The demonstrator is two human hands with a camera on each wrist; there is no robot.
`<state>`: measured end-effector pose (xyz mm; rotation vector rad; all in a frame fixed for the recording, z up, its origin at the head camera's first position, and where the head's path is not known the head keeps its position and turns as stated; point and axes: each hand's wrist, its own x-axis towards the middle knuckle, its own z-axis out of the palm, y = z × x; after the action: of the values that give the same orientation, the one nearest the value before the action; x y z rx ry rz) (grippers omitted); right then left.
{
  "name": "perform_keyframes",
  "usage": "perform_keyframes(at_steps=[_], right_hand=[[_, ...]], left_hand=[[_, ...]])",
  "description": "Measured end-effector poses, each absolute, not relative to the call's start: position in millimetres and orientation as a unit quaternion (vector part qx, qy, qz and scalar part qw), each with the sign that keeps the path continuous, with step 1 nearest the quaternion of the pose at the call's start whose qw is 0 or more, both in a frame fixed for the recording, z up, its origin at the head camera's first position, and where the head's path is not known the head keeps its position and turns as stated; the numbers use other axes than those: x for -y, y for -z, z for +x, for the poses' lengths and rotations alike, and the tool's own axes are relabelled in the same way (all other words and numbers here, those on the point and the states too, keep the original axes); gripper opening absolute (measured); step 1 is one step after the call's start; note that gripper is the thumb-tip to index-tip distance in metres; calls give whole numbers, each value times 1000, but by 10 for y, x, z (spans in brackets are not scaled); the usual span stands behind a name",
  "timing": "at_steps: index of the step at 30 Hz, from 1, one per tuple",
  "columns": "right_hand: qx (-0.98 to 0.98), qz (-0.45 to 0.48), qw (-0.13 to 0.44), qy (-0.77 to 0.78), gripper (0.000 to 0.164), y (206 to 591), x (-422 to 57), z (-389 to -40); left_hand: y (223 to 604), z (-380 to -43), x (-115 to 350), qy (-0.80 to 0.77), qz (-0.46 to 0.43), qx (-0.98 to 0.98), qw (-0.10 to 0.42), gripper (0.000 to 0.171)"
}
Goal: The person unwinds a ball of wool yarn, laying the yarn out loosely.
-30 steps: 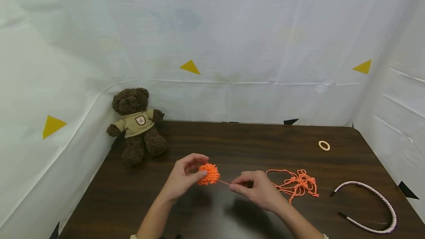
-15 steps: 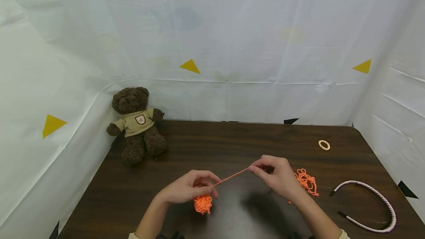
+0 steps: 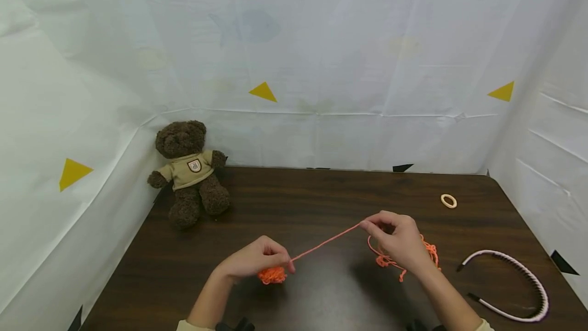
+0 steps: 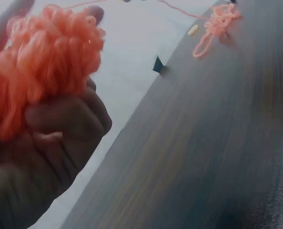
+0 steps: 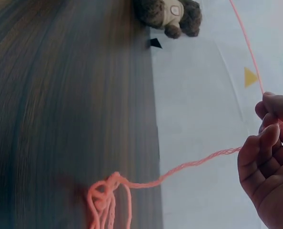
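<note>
My left hand grips a fluffy bundle of looped orange yarn, which hangs partly hidden below the fingers. The left wrist view shows the thumb curled against the bundle's loops. From that hand a straight strand of yarn runs up and right to my right hand, whose thumb and fingertips pinch it. Past the pinch, in the right wrist view, a length of yarn leads down to a loose tangle. In the head view this tangle lies on the table, partly behind my right hand.
A brown teddy bear in a tan shirt sits at the table's back left. On the right lie a small cream ring and a white headband. Pale sheeting rises behind the dark wooden table.
My right hand has moved right and farther back, stretching the strand longer. The left hand has come lower and slightly left, turning so the yarn bundle hangs beneath it.
</note>
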<state>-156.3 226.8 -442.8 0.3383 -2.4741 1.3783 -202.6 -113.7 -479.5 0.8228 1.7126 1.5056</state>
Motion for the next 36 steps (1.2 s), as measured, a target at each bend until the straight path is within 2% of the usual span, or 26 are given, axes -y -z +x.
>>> perform_keyframes(at_steps=[4,8,11,14,18,22,32,36], right_hand=[[863,103,152,-471,2,4463,-2351,-1576],[870,84,152,-462,4,4449,-2407,-1569],[873,70,151,-458,6,4431,-2454,-1560],[875,61,154,-454,8,4413,-2511,-1547],[877,47,162,-450,11,4398,-2603,-1526],[882,22,165,-441,14,4395,-2715,-1496],[882,-24,181,-434,21,4383,-3013,-1458],[880,-46,189,-434,28,4366,-3100,-1448]], left_hand=[[4793,-2050,1218,-611,328,-621,365,36],[4784,-2061,1255,-616,338,-616,357,38],[4777,-2062,1240,-611,334,-644,318,32],[4752,-2057,1207,-615,283,-686,265,27],[4700,-2049,1186,-644,191,-711,205,29],[4662,-2048,1196,-684,165,-692,163,34],[4642,-2063,1259,-700,203,-665,163,35],[4650,-2064,1283,-672,213,-692,154,43]])
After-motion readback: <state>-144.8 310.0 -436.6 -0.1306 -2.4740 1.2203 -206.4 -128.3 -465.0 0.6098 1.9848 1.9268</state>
